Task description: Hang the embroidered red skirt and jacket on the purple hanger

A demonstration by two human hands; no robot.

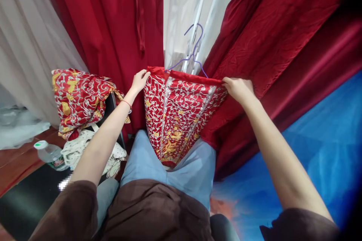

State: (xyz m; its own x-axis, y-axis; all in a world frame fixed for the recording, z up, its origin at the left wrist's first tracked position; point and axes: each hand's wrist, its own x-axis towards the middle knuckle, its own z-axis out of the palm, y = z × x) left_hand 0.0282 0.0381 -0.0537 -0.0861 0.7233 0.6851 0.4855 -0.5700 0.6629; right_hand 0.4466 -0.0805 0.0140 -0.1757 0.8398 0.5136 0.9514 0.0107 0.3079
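Observation:
A red skirt (181,113) with silver and gold embroidery hangs spread out in front of my legs. My left hand (140,80) pinches the left end of its plain red waistband. At the opposite end of the band, my right hand (239,86) is closed on the fabric. Behind the waistband a purple wire hanger (192,55) shows its hook and sloping shoulders; its lower part is hidden by the skirt. Whether the hanger is fastened to the skirt I cannot tell. The skirt's lower part drops between my knees.
Left of me lies a matching embroidered red garment (82,99), with a white dotted cloth (75,148) below it. A clear bottle (51,154) stands by a black surface (31,199). Red curtains (110,26) hang ahead, and blue fabric (319,150) spreads on the right.

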